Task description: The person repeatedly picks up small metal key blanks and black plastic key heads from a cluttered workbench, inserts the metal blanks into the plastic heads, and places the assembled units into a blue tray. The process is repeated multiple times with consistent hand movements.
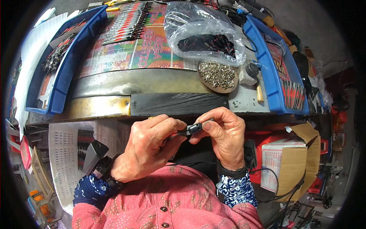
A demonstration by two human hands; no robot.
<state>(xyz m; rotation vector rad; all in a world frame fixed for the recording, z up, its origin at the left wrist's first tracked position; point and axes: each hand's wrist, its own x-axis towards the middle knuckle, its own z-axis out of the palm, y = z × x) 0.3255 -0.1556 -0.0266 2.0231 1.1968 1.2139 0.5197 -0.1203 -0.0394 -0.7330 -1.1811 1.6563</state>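
In front of my chest, just below the bench edge, my left hand (152,139) is closed round a black-and-red handle (195,128) that lies nearly level. Its black end, with a small hole, points right toward my other hand. My right hand (225,137) pinches beside that end with thumb and forefinger. A thin dark tip shows at those fingers, too small to name. Beyond my hands, a round dish (217,76) holds many small shiny metal pieces. An open clear plastic bag (206,30) behind it contains black-and-red handles.
Rows of slim red-and-black tools (127,23) lie on printed cardboard. Blue trays with similar tools stand at the left (63,89) and right (276,80). A wooden-handled tool (260,93) lies near the right tray. Below the bench are a white basket (63,152) and a cardboard box (301,168).
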